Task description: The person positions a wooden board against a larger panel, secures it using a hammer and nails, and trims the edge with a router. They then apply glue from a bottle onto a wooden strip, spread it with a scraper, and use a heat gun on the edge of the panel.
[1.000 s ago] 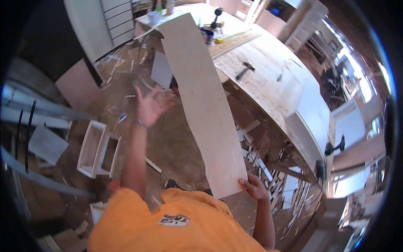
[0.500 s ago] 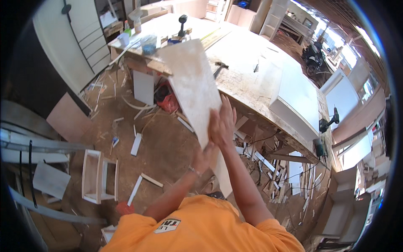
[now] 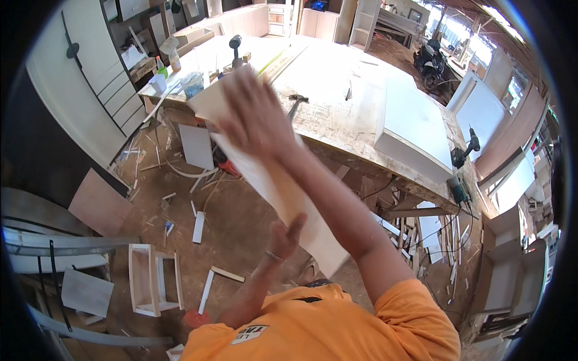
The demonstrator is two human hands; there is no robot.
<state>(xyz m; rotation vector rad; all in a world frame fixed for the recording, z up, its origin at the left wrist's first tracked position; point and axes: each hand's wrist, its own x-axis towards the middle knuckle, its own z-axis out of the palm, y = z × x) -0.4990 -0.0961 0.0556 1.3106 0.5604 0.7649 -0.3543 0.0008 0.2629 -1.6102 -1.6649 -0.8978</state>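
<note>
A long, pale plywood strip [image 3: 319, 246] is tilted in front of me, its upper end near the workbench edge. My right hand [image 3: 256, 117], blurred, is over its upper part with fingers stretched out, hiding some of it. My left hand [image 3: 284, 237] grips the strip lower down, thumb showing and fingers partly hidden. Just beyond, a hammer [image 3: 298, 101] lies on the worn workbench [image 3: 337, 120], with a cordless drill [image 3: 236, 48] standing behind.
A white box panel [image 3: 409, 126], another drill [image 3: 463, 150] and a power tool [image 3: 460, 189] sit at the bench's right. Offcuts [image 3: 198, 225], a small wooden frame [image 3: 144, 277] and cables litter the floor. Tall cabinets [image 3: 78, 90] stand left; a scooter [image 3: 430, 66] is behind.
My right hand has moved from the strip's lower end up to its upper part. My left hand has come onto the strip low down. The strip now slants more toward the left.
</note>
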